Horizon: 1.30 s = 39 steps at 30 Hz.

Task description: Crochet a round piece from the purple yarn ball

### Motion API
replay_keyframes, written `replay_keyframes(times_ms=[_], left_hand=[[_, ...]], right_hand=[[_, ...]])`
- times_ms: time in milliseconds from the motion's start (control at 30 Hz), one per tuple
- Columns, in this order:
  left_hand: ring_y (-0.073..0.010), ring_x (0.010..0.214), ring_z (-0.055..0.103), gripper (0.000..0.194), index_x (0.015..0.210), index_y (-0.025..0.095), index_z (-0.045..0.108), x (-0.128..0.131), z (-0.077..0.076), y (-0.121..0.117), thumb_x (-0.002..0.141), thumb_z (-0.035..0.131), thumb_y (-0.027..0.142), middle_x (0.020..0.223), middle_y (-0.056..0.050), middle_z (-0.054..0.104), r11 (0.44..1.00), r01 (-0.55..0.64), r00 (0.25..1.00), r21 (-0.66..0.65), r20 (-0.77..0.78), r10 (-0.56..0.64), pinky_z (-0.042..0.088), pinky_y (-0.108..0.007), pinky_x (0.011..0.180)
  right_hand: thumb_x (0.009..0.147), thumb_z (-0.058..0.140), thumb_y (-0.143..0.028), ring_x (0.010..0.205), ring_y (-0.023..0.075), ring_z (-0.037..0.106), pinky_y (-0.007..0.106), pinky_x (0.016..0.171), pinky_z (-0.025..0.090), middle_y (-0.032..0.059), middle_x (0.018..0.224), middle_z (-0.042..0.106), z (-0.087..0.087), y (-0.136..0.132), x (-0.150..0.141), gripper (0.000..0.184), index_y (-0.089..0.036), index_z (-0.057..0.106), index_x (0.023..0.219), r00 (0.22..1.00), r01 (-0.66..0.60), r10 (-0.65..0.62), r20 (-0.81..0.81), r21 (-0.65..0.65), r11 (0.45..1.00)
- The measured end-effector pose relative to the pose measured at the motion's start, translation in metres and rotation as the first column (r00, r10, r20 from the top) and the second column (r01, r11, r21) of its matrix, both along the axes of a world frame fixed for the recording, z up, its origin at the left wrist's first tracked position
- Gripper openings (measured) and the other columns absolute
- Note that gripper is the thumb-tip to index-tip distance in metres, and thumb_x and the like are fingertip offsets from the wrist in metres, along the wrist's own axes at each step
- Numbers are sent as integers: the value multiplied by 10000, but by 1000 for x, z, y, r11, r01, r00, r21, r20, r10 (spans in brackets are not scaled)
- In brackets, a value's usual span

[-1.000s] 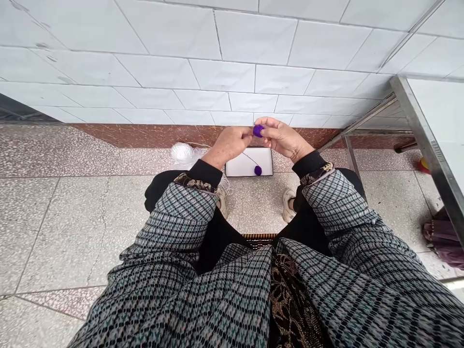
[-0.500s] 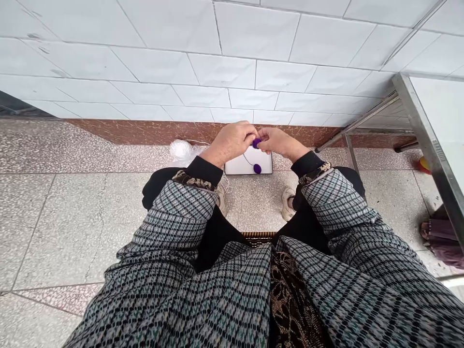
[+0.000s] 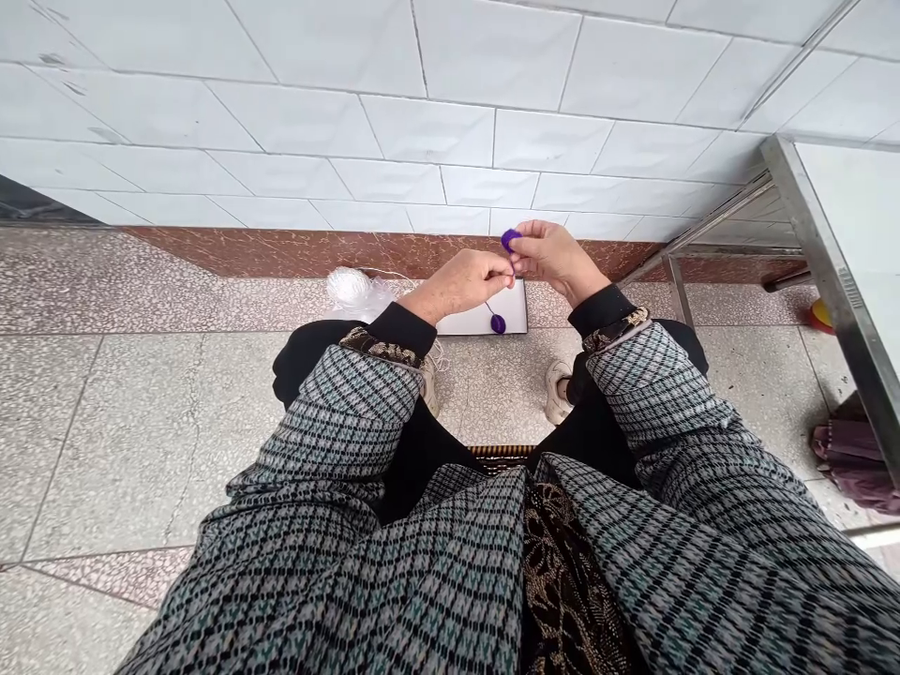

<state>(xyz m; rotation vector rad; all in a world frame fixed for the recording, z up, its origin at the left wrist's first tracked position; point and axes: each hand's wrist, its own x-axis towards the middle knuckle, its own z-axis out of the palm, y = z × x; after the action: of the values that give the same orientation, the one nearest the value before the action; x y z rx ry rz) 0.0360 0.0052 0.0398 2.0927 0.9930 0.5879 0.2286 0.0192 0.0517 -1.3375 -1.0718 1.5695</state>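
Yarn [image 3: 513, 268] pinched by left fingers [image 3: 499, 273] points up-view to the purple ball [image 3: 509, 240] gripped by right fingers [image 3: 526, 247].

From my end of the feed, I can read no text, label, brand, number or sign. The closest I get is a faint patch of small marks [image 3: 850, 289] on the metal edge of the desk [image 3: 819, 234]; it is too small and blurred for me to tell whether it is lettering.
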Motion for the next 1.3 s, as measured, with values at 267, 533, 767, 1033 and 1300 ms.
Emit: replay_keyframes(times_ms=[267, 533, 767, 1033, 1300], left_hand=[[-204, 872, 640, 149, 846, 186, 710, -17, 9, 12, 951, 603, 187, 831, -38, 709, 962, -258, 966, 90, 19, 257, 536, -338, 856], [-167, 699, 554, 208, 781, 206, 699, -10, 0, 8, 964, 606, 242, 688, 5, 605, 990, -142, 990, -1, -18, 142, 490, -330, 750], [-181, 827, 667, 189, 848, 194, 761, -11, 10, 1, 953, 611, 243, 861, -46, 764, 998, -36, 999, 53, 7, 36, 544, -338, 856], [-179, 757, 577, 179, 828, 188, 708, -21, 3, 14, 963, 595, 213, 720, -6, 633, 958, -284, 959, 40, -16, 284, 496, -337, 789], [-167, 718, 616, 210, 868, 200, 791, -10, 1, 2, 948, 611, 271, 787, -35, 727, 987, 142, 981, -76, -119, -151, 481, -344, 779]], right_hand=[[827, 860, 64, 623, 88, 568, 209, 580, 494, -37, 750, 657, 10, -15, -6, 334, -191, 652, 885, 937, -339, 334, 102, 39, 940], [908, 899, -119, 720, 99, 646, 198, 668, 532, -57, 791, 615, 19, -9, -4, 348, -226, 569, 934, 991, -7, 22, -130, 114, 993], [829, 887, 27, 656, 124, 554, 227, 572, 471, -36, 722, 613, 2, -5, -5, 379, -223, 604, 866, 974, -58, 39, 222, 77, 995], [840, 920, -68, 651, 85, 581, 187, 605, 525, -48, 756, 660, 9, -9, 0, 329, -202, 631, 917, 949, -290, 298, -103, 90, 953], [927, 873, -83, 618, 107, 578, 214, 599, 513, -45, 674, 619, -2, 0, 1, 304, -216, 603, 884, 991, -121, 123, -50, 47, 992]])
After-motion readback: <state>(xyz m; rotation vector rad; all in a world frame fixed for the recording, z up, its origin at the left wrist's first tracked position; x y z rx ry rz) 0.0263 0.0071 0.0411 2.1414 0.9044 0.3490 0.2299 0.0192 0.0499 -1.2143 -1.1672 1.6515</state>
